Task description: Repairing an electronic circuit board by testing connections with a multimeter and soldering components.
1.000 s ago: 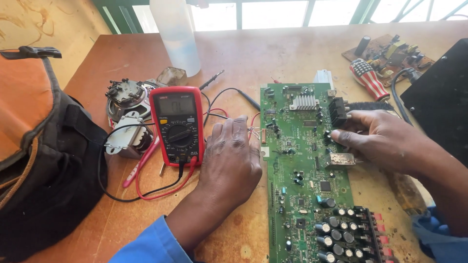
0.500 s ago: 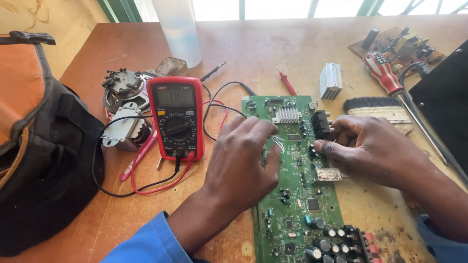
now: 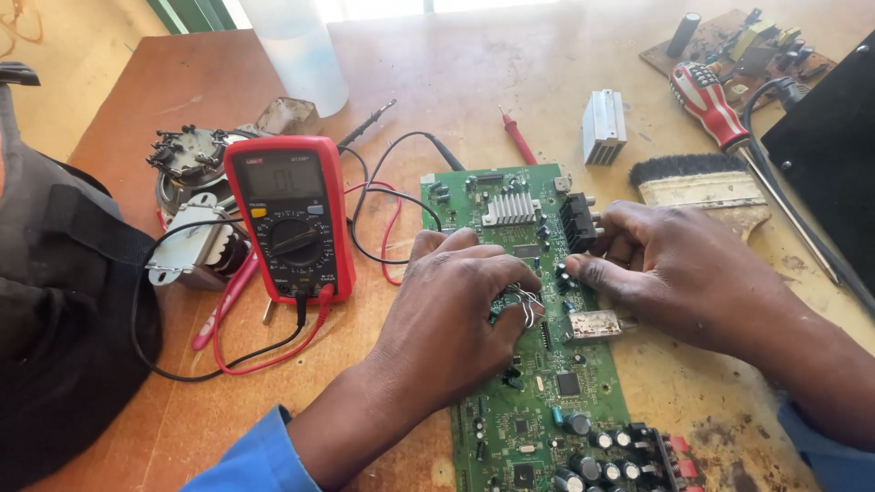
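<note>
Both hands rest on the long green circuit board [image 3: 538,364]: left hand [image 3: 456,319] pinches thin silvery wires [image 3: 527,303] (fingers curled), right hand [image 3: 679,269] presses it, fingers loosely bent.

Left hand [image 3: 456,314] lies palm-down on the green circuit board [image 3: 529,364], fingers curled, fingertips pinched at board centre. Right hand [image 3: 679,273] rests at the board's right edge, fingers bent, thumb pointing inward. Both forearms enter from below.
</note>
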